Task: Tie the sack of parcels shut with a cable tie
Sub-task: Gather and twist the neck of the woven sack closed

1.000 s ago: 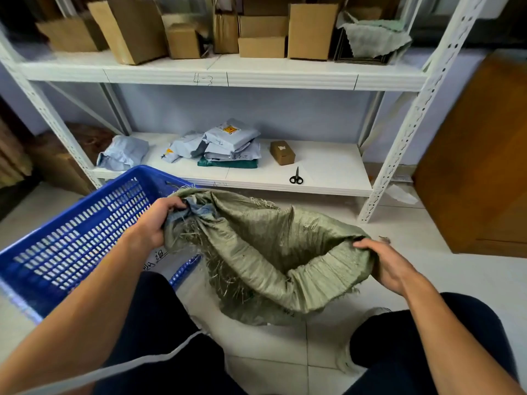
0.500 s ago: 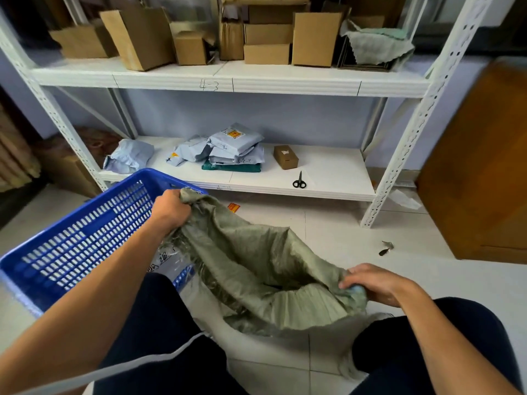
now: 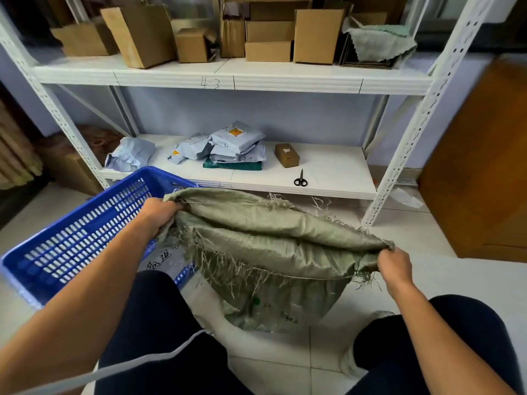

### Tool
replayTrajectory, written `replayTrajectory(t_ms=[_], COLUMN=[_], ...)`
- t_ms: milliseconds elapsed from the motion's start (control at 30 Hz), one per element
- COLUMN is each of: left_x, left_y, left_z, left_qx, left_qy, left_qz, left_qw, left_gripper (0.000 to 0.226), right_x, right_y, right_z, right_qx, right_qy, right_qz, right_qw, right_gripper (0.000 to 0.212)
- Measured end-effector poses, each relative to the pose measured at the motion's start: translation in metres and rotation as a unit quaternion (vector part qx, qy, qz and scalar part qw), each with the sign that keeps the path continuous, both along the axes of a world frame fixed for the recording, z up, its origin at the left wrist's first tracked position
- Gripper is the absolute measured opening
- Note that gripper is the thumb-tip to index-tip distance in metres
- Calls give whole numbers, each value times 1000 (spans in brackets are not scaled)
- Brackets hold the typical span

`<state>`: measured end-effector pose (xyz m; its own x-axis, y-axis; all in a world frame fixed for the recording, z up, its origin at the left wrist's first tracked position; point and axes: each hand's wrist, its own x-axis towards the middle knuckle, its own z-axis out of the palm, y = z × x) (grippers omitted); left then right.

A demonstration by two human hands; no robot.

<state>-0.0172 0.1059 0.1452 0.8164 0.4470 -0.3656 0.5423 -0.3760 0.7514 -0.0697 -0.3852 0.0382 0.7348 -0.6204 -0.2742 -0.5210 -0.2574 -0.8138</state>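
Head view: the sack (image 3: 271,252), gaping a moment ago, is now pulled flat and taut above the floor. The left hand (image 3: 159,215) and right hand (image 3: 395,266) each grip a corner of its mouth, probably ready for bunching. No cable tie is visible. One sack, one blue basket (image 3: 71,246), one pair of scissors (image 3: 301,179).

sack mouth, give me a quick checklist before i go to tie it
1. Left hand grips one end of the sack mouth: ok.
2. Right hand grips the other end: ok.
3. Mouth gathered into a neck: not ok, it is pulled flat and wide between the hands.
4. Cable tie at hand: cannot tell, none in view.
5. Scissors for trimming: ok, on the lower shelf.
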Motion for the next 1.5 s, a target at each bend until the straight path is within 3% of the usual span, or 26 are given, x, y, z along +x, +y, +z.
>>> replayTrajectory(t_ms=[100, 200, 267, 333, 433, 567, 633, 733, 800, 900, 1067, 1133, 1200, 1500], left_x=[-10, -9, -4, 1, 6, -1, -1, -4, -11, -21, -34, -39, -42, -52], left_y=[-3, 4, 13, 24, 37, 41, 42, 40, 31, 17, -7, -17, -27, -60], left_z=[13, 14, 9, 2, 2, 14, 20, 21, 20, 16, -9, -24, -41, -73], left_qx=[-209, -218, -152, -6, 274, 348, 325, 200, 119, 52, -18, -33, -54, -123], left_qy=[79, 81, 51, 24, 16, 8, 7, -2, -19, -19, -15, -9, 0, 18], left_qz=[-76, -100, -62, -34, -61, -32, -42, -49, -47, -54, -46, -40, -23, 21], left_qw=[972, 967, 985, 999, 960, 937, 945, 979, 992, 997, 999, 999, 998, 992], left_gripper=[36, 37, 30, 25, 26, 25, 28, 35, 26, 18, 21, 21, 24, 17], right_x=[1, 5, 10, 7, -3, -8, -8, -9, -12, -17, -21, -22, -23, -25], right_y=[4, -5, -18, -19, -11, -9, -8, -1, 7, 16, 26, 25, 25, 14], right_z=[10, 14, 4, 7, 24, 29, 31, 35, 33, 27, 36, 41, 47, 38], right_qx=[85, 110, 89, 62, 11, -67, -42, 108, 198, 252, 337, 376, 397, 384], right_qy=[-63, -84, -77, -69, -61, -50, -39, -14, 23, 63, 21, 1, -6, 33], right_qz=[8, 26, 39, 51, 47, 69, 69, 82, 104, 132, 134, 131, 121, 168], right_qw=[994, 990, 992, 994, 997, 994, 996, 991, 974, 956, 932, 917, 910, 907], right_gripper=[29, 33, 34, 30, 22, 14, 12, 14, 13, 11, 13, 25, 36, 24])
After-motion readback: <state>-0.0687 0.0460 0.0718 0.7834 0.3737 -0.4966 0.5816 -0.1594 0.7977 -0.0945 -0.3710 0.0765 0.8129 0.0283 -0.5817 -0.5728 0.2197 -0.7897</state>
